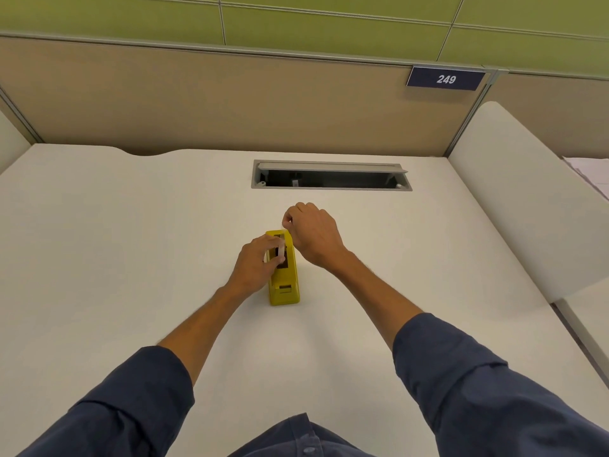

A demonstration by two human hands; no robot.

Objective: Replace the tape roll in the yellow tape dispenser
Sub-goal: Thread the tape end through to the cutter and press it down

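So my left hand (255,263) has its fingers (275,255) pinched around a clear tape roll (281,252), holding it on edge right over the open slot in the top of the yellow tape dispenser (284,285). Can't tell if the roll is already seated in there or just hovering at the opening, the fingers cover too much of it. My right hand (313,235) sits just past the far end of the dispenser, fingers curled in tight with thumb and forefinger pressed together near the dispenser's far top corner. Might be a loose end of tape in that pinch, but it's too small and see-through for me to say, so I honestly can't tell what it's gripping, if anything.

The dispenser stands upright in the middle of the white tabletop (131,242), long side running away from me, cutter end nearest me. Beyond the hands there's an open grey cable hatch (331,174) set into the tabletop. Behind that, a tan partition (214,100) with a dark blue tag (445,79) reading 249. Both my dark blue sleeves (478,390) are pushed up the forearms.
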